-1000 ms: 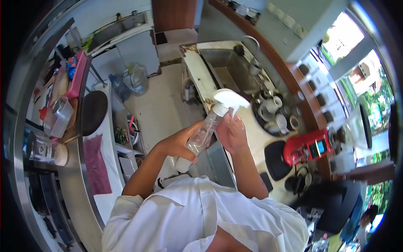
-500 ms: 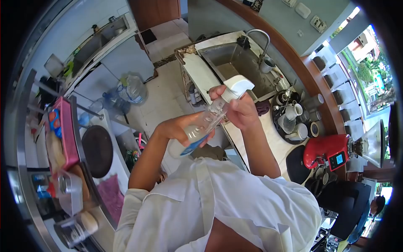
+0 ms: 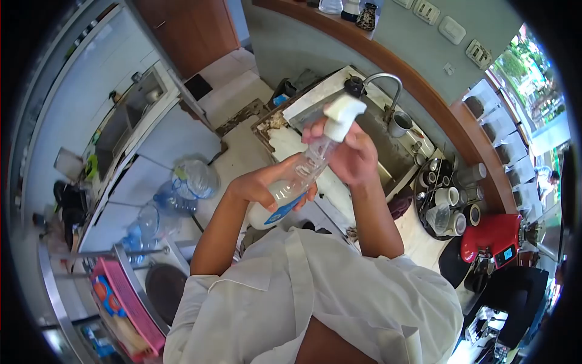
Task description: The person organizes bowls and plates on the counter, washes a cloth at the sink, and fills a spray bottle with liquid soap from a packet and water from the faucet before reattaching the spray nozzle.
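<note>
A clear spray bottle (image 3: pixel 309 162) with a white trigger head (image 3: pixel 341 119) and a blue label near its base is held tilted in front of the white shirt. Around the lower body of the bottle my left hand (image 3: pixel 259 187) is wrapped, fingertips showing on the far side. My right hand (image 3: pixel 354 151) has its fingers closed around the neck, just below the trigger head. Some liquid looks whitish in the lower part. Behind the trigger head lies the steel sink (image 3: pixel 388 148).
A curved faucet (image 3: pixel 397 82) and a metal cup (image 3: pixel 399 123) are by the sink. Cups crowd a round tray (image 3: pixel 424 209) beside a red machine (image 3: pixel 485 236). Large plastic bottles (image 3: pixel 197 179) stand on the floor at left. A pink basket (image 3: pixel 130 303) sits lower left.
The view has turned, bringing more of the left cabinets and the door into sight. My right hand has shifted from the trigger head's side to around the neck, and the blue label now shows.
</note>
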Available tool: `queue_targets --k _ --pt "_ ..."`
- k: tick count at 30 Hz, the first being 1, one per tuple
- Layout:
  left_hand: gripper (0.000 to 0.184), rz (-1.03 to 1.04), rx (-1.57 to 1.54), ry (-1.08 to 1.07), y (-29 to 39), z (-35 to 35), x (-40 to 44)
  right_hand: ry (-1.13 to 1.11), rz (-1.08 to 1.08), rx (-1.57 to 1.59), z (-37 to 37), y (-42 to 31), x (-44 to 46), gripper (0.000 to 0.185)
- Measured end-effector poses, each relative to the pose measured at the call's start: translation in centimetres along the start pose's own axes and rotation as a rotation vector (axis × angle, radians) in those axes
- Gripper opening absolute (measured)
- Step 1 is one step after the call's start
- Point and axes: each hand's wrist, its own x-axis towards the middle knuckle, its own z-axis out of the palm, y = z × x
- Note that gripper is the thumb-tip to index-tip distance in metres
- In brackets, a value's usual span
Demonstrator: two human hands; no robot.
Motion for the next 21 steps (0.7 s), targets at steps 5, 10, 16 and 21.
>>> queue_targets --k 5,10,16,21 --pt "0.105 -0.099 0.059 -0.122 1.2 -7.7 -0.1 0.364 -0.3 -0.145 -1.6 -0.9 2.2 0.051" --pt "0.104 0.091 0.831 0.182 -0.1 -16.0 0.4 0.895 -0.831 -0.381 -2.1 -7.5 -1.9 0.038" --pt "0.095 0.25 0.89 0.452 -3.2 -22.2 -1.2 1.554 -1.313 -0.517 -0.9 -7.8 -20.1 0.031" --pt "0.087 0.291 0.791 0.46 -4.3 -24.0 -1.5 2.182 -1.302 -0.363 -0.8 -2.0 -35.7 0.027"
